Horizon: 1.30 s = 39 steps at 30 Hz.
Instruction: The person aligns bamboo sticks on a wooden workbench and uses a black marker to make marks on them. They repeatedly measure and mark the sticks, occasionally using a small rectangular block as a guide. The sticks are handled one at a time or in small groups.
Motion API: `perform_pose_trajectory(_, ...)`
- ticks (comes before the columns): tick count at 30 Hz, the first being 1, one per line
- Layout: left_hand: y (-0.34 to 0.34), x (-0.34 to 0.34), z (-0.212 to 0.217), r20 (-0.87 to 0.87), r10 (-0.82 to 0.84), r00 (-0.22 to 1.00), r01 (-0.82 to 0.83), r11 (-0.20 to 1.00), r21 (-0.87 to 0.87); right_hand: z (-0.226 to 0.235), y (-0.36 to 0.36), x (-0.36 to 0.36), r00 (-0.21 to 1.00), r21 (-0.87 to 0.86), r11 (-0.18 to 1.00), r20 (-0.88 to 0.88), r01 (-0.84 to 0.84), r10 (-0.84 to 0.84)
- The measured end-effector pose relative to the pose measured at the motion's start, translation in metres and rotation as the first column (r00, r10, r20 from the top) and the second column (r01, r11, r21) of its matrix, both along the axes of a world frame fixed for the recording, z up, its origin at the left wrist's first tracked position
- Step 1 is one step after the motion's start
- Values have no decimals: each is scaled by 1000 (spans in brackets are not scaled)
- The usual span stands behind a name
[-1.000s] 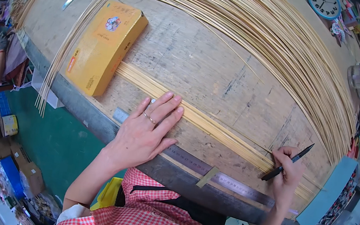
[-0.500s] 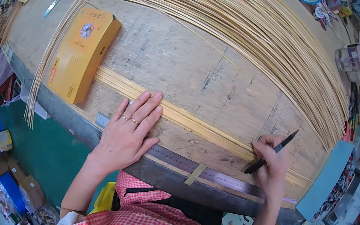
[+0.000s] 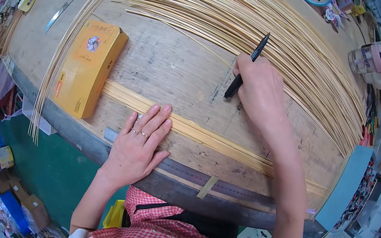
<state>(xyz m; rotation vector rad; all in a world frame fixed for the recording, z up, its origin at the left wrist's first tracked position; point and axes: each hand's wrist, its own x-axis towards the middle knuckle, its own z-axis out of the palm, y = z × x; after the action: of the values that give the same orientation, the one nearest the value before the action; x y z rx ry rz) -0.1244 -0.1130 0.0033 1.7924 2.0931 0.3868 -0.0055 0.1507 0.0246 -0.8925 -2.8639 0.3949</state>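
Observation:
My left hand lies flat, fingers stretched out, across a row of thin bamboo strips laid side by side on the wooden table. Rings show on its fingers. The left ends of the strips meet a yellow box, and whether they run under it cannot be seen. My right hand is closed around a black marker pen and hovers at the near edge of a large fan of long bamboo sticks, away from the strips.
A metal ruler runs along the table's front edge, with a piece of tape across it. A blue-green box stands at the right end. Several long sticks pass left of the yellow box, near a narrow blade.
My right hand has lifted from the right part of the strips and moved up and left with the marker pen. My left hand stays on the strips. The whole view has shifted slightly.

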Motion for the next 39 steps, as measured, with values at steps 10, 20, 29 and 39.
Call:
perform_pose_trajectory(10,1,-1,2,25,0,1000,0,1000,9,22,-18,41,999,-139,990,-44,-12,6)
perform_pose_trajectory(20,-4,-4,-1,-13,-7,1000,8,999,44,78,-75,29,884,-504,773,-443,-385,151)
perform_pose_trajectory(29,0,1,-1,-64,-12,998,10,999,-35,74,-135,-46,758,-447,620,-271,-645,594)
perform_pose_trajectory(39,2,1,1,23,-1,1000,1,1000,-6,-16,18,104,960,146,972,-241,185,-146)
